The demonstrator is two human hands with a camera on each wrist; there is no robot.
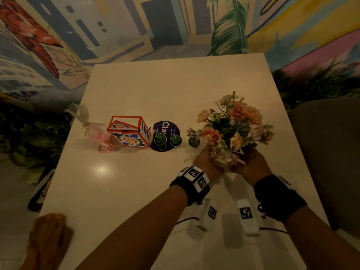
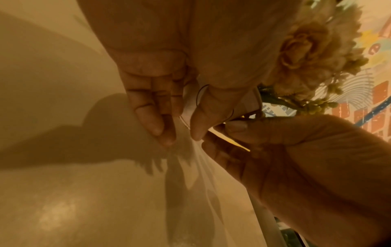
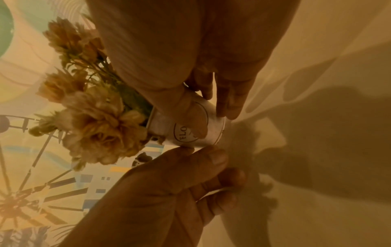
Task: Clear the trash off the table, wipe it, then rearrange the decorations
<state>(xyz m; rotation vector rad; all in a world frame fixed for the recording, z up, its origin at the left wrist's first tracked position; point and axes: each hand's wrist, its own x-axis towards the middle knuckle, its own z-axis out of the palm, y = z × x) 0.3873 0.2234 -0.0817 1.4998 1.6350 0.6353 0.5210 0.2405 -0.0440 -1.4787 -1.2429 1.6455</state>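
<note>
Flower pot (image 3: 190, 132) at bench (image 1: 175, 84) right side, cupped between left hand (image 1: 207, 162) and right hand (image 1: 251, 164), fingers curled round white base; two-handed hold likely steadies top-heavy bouquet for repositioning beside small cactus pots (image 1: 176, 140).

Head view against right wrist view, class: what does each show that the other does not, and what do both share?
Only the head view shows the table's other things: the painted box, the wrapped gift bag, three small green pots and the orange cloth. Only the right wrist view shows the white pot with its printed letters. Both show the flowers, held by the left hand and right hand.
</note>
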